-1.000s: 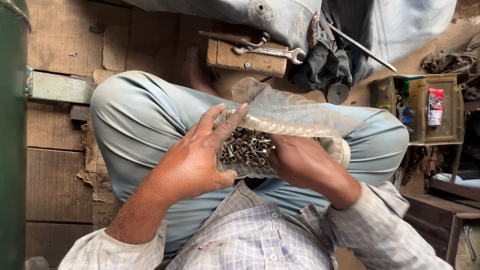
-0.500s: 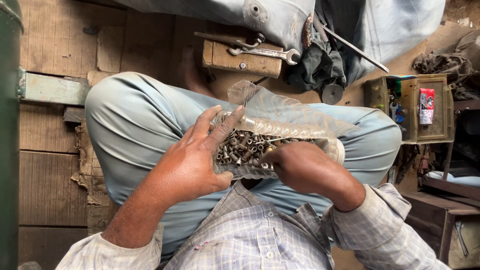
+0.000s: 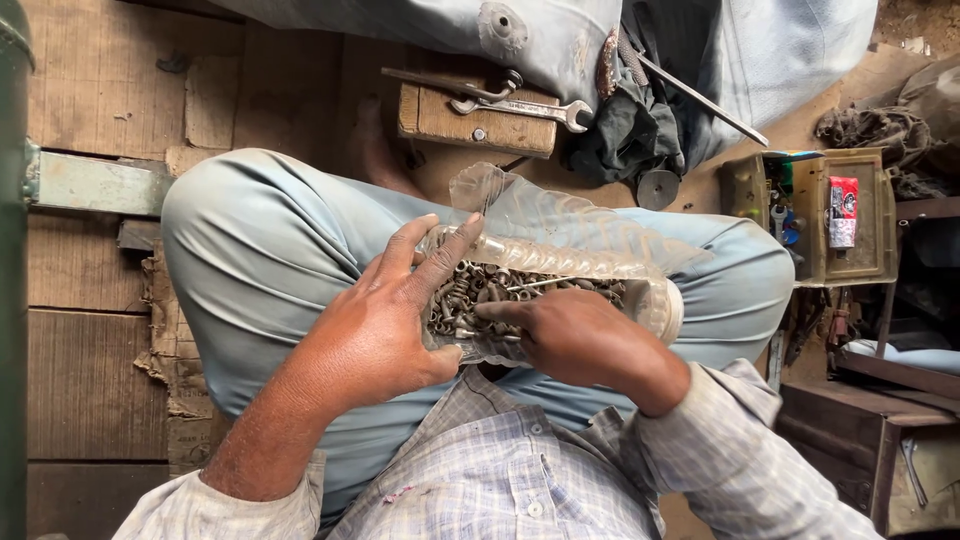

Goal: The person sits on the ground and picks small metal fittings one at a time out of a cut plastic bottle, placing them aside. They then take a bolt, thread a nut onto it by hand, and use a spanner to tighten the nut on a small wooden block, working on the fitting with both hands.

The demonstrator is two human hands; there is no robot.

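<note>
I'm sitting in a rough workshop — worn wooden planks (image 3: 90, 400) under me, a spanner (image 3: 520, 108) lying on a wooden block (image 3: 470, 122), a metal rod (image 3: 700, 98) against greasy rags (image 3: 630, 135). An open olive metal toolbox (image 3: 815, 215) sits off to one side, and a cut plastic bottle (image 3: 560, 260) full of old screws (image 3: 470, 295) rests on my lap — a repair place.

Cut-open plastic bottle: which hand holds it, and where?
The left hand grips the plastic bottle at its cut end; the right hand fingers the screws inside.

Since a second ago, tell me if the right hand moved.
Yes: against the wooden block, the right hand slid toward the left hand, fingers deeper among the screws.
</note>
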